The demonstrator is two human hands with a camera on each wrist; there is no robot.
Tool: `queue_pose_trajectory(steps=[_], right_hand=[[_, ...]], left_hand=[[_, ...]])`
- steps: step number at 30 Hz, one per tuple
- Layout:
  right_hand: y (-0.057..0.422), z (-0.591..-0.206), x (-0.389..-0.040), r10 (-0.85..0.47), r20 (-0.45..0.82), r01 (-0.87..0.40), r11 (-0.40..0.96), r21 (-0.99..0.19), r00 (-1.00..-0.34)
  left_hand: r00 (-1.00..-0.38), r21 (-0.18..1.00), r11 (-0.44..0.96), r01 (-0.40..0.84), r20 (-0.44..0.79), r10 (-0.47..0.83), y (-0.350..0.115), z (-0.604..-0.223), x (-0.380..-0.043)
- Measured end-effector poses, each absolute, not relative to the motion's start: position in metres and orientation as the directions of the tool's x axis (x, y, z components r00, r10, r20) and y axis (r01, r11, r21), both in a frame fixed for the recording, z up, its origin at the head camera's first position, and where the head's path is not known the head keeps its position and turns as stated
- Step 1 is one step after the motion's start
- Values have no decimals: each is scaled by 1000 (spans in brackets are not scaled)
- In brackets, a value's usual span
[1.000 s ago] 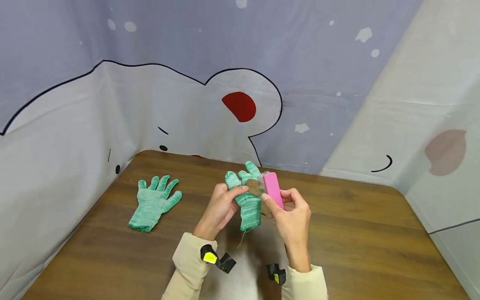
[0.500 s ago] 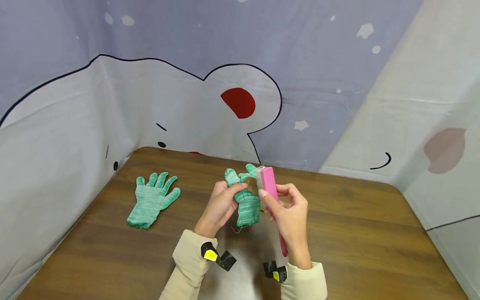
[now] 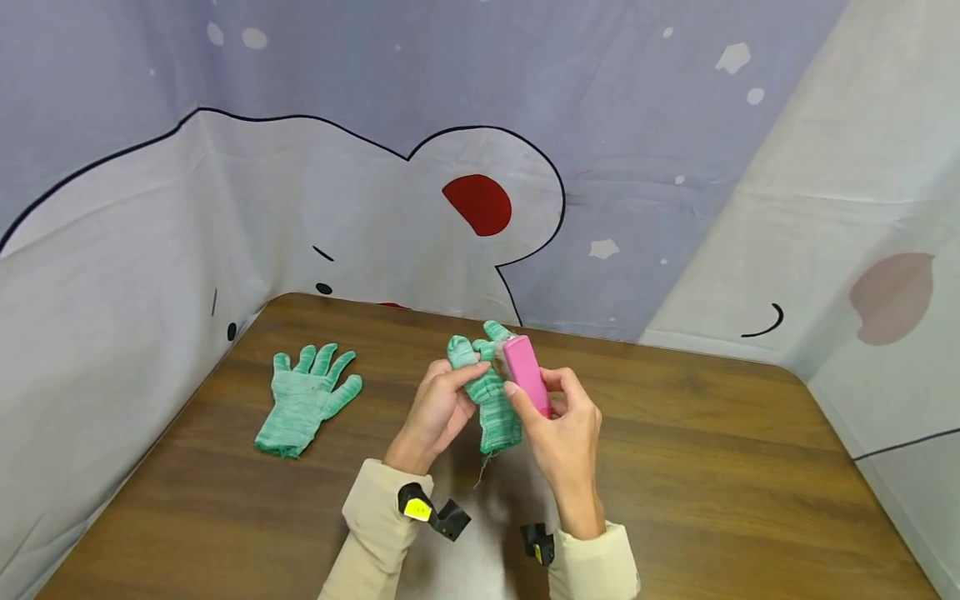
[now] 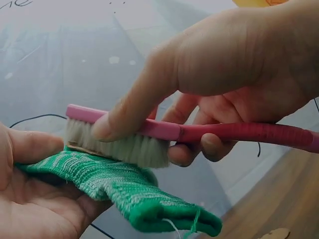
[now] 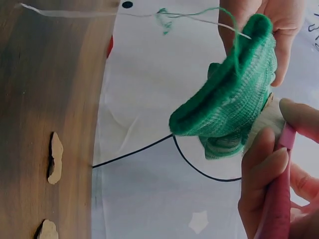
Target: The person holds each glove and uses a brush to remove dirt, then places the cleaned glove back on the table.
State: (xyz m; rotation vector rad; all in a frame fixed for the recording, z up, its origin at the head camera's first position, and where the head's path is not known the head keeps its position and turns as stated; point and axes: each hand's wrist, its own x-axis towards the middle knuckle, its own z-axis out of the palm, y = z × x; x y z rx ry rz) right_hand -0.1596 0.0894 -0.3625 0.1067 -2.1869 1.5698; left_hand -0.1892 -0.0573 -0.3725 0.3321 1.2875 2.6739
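My left hand (image 3: 437,408) holds a green knitted glove (image 3: 497,412) above the table, thumb on top and the other fingers beneath. A pink brush (image 3: 527,372) with pale bristles is gripped in my right hand (image 3: 566,425), the thumb lying along its head. In the left wrist view the bristles (image 4: 119,145) rest on the glove near its brown patch, of which only a thin edge shows. Loose threads (image 5: 199,20) trail from the glove's cuff. A second green glove (image 3: 294,408) lies flat on the table to the left, fingers pointing away.
The brown wooden table (image 3: 735,467) is backed by a printed curtain (image 3: 360,217) along its far edge and sides. Tan, irregular flat pieces (image 5: 55,158) lie on the table in the right wrist view. Black wrist mounts (image 3: 435,512) sit at both sleeves.
The brush has shifted left over the held glove, and its head now covers the brown patch in the head view. The held glove has tilted slightly. The other glove stays put.
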Motion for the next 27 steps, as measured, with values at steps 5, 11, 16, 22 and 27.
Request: queue_pose_trajectory(steps=[5,11,16,22,27], right_hand=[[90,-364,-159,197,408,-308,395,-865,-892],[98,-365,-161,184,389,-274,451,-850,-903],[102,-364,-163,160,367,-268,434,-860,-916],[101,-363,-163,147,362,-275,417,-867,-921],[99,-363,-162,157,368,-271,434,-859,-917]], left_hand=[[-971,745,-664,-71,102,218,-59,-373,-190],[-971,719,-689,-91,89,222,-64,-374,-192],[-973,706,-702,-90,90,215,-68,-374,-194],[-962,756,-646,-102,91,258,-62,-378,-192],[-971,799,-588,-122,25,236,-53,-378,-191]])
